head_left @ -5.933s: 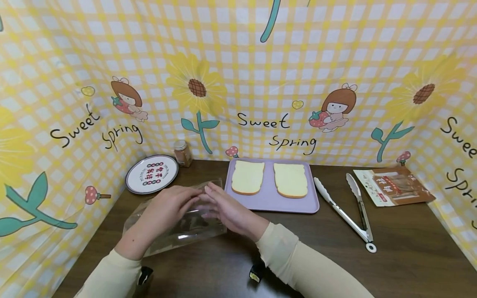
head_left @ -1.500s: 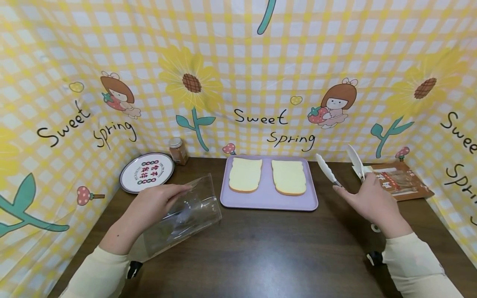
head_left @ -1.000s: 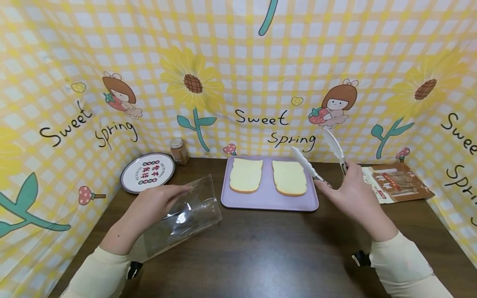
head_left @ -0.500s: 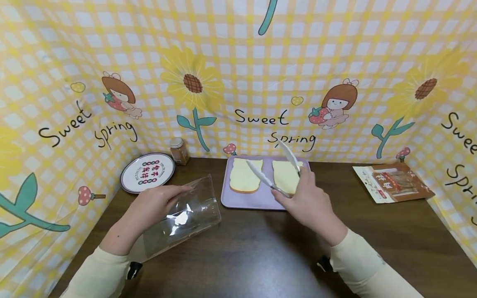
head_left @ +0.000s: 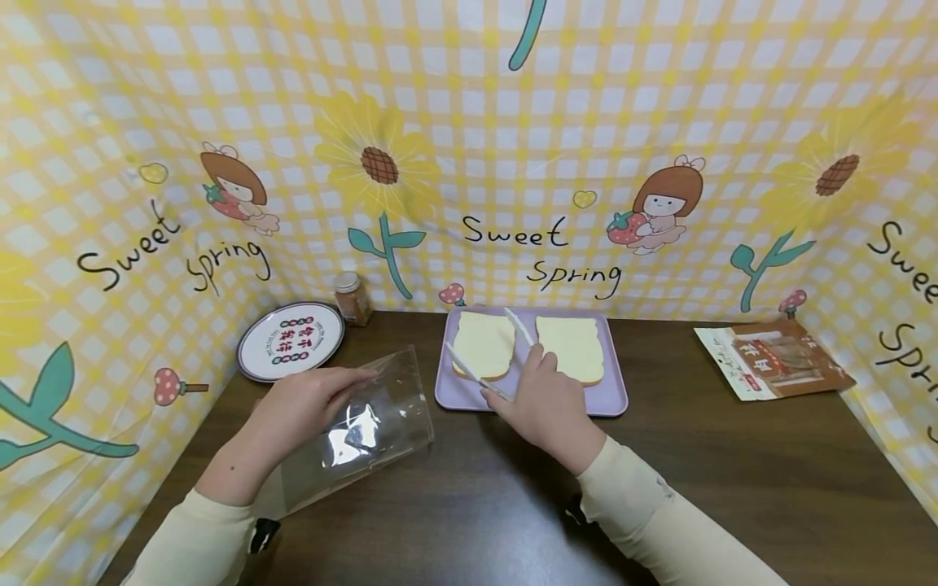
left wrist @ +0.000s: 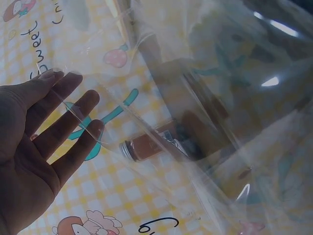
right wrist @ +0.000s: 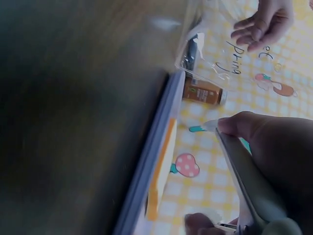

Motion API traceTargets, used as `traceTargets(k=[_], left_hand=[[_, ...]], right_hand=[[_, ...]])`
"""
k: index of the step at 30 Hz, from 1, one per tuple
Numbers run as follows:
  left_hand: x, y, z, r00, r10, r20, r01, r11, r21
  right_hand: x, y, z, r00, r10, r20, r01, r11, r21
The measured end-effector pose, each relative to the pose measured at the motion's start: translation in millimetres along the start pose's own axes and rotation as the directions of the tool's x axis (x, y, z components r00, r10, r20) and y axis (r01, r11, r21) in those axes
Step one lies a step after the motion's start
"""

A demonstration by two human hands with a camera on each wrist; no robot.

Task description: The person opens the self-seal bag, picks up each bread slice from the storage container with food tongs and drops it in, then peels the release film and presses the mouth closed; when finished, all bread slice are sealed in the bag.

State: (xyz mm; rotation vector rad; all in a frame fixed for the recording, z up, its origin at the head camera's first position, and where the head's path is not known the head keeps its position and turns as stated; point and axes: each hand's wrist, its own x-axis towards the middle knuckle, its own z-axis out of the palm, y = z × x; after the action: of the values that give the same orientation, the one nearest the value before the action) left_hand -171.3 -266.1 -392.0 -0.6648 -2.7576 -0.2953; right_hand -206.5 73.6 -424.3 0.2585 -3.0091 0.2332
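In the head view my left hand (head_left: 308, 407) pinches the upper edge of a clear plastic bag (head_left: 384, 427) and keeps it raised above the table. The left wrist view shows the thumb and index finger (left wrist: 68, 78) meeting at the film. My right hand (head_left: 545, 399) grips a pair of tongs (head_left: 466, 362), whose arms are spread. Their tips hang at either side of the left bread slice (head_left: 484, 338); whether they touch it I cannot tell. A second bread slice (head_left: 575, 342) lies to its right. Both slices are on a purple tray (head_left: 615, 395).
A white printed plate (head_left: 256, 346) and a small metal-lidded spice jar (head_left: 354, 305) stand at the back left. At the back right lies a brown food packet (head_left: 787, 366). A checked cloth with printed flowers hangs behind the dark wooden table (head_left: 703, 464).
Both hands were at the bag at first. My right hand then took up the tongs from the table's right side and carried them left over the tray. The left hand stays at the bag.
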Motion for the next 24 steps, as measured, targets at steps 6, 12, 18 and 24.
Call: traceTargets(k=[6,12,18,24], left_hand=[[0.1,-0.7,2.3,1.000,0.004,0.006,-0.004,1.000,-0.001],[0.0,-2.3,6.4,0.999,0.034,-0.019,-0.034,0.999,-0.004],[-1.1,-2.4,7.3,0.999,0.036,-0.023,-0.036,0.999,-0.001],[-4.3,-2.7,6.3,0.999,0.042,-0.030,-0.041,0.999,0.019]], right_hand=[[-2.6,-12.5,9.9,0.999,0.024,-0.025,-0.025,0.999,-0.043],[-4.5,-21.0,14.2,0.999,0.026,-0.019,-0.028,0.994,-0.101],[-6.3,-22.2,19.0,0.998,0.031,-0.051,-0.037,0.990,-0.135],[-10.3,-16.5,18.4,0.997,0.080,-0.012,-0.081,0.991,-0.105]])
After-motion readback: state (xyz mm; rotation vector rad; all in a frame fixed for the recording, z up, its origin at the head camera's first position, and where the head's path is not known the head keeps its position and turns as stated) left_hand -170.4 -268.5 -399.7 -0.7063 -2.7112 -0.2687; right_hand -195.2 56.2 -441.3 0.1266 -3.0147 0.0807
